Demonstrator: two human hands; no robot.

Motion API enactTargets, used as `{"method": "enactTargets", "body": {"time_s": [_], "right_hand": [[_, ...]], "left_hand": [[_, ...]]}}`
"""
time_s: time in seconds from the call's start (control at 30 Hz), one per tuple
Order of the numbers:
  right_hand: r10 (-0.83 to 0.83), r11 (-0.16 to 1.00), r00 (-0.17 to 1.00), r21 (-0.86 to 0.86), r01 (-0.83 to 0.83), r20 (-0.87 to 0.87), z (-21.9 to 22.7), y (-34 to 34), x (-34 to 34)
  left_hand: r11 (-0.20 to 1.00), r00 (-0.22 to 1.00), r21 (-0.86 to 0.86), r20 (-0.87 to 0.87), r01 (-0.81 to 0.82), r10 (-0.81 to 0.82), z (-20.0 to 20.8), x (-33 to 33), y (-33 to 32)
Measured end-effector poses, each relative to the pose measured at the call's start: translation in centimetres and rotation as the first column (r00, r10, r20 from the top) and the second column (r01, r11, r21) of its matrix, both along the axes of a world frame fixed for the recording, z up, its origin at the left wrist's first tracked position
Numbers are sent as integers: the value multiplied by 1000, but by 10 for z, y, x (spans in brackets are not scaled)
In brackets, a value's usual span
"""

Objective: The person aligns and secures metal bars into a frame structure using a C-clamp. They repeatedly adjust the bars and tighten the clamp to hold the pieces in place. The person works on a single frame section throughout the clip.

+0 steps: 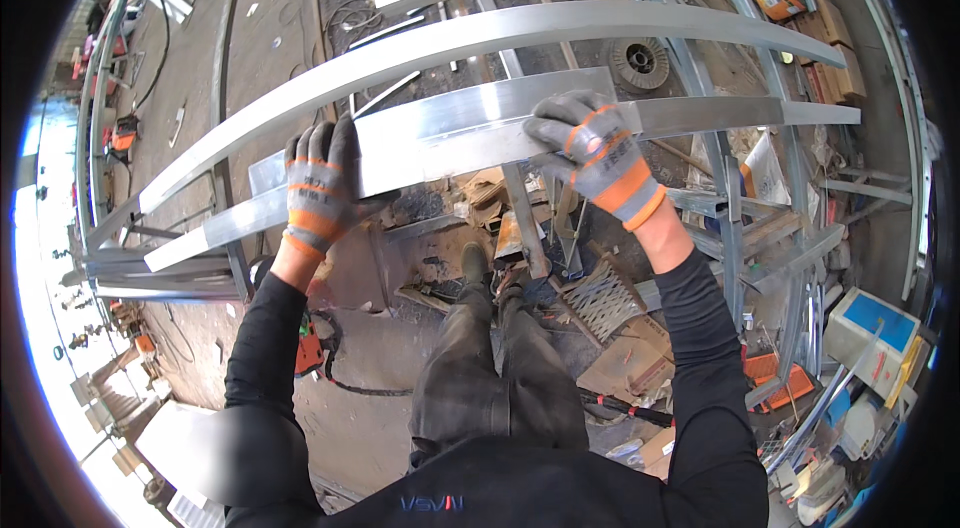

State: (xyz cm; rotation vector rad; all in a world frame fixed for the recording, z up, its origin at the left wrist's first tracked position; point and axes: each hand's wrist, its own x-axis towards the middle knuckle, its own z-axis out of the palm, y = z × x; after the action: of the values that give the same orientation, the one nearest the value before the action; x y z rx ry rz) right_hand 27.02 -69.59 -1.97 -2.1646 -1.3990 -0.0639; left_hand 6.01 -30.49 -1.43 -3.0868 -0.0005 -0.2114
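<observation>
A long, shiny silver metal bar (450, 156) is seen across the middle of the frame. Its right part is gripped by the right hand (600, 153), in a grey-and-orange glove; the left hand (322, 183), similarly gloved, is laid over its left part, though how tightly it is closed cannot be told. The hands are set well apart, presumably so the length is steadied. Above, a long, curved silver bar (480, 40) is apparently supported by crosswise grey steel rails (692, 68).

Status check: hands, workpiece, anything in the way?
Left gloved hand over nearest silver bar; right gloved hand curled on it. Bar lies crosswise. Another bar close behind, contact unclear; long curved bar beyond.
</observation>
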Motion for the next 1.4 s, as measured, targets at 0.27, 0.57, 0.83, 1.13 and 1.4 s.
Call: {"method": "enactTargets", "body": {"time_s": [0.27,0.57,0.83,1.13,1.4], "right_hand": [[-52,788,989,-603,125,137,21,33,15],[57,590,979,-784,-192,-197,-12,36,41],[15,828,972,-548,119,233,12,38,16],[-40,852,974,-502,149,222,4,45,8],[20,881,979,-467,79,202,28,72,-22]], "left_hand": [[998,999,-48,-21,-34,33,-2,5,-3],[996,986,0,-135,-94,93,-9,7,-2],[997,999,-67,21,-33,34,5,-2,3],[992,999,-120,32,-25,29,5,-1,4],[995,997,-61,-20,-81,80,1,-3,8]]}}
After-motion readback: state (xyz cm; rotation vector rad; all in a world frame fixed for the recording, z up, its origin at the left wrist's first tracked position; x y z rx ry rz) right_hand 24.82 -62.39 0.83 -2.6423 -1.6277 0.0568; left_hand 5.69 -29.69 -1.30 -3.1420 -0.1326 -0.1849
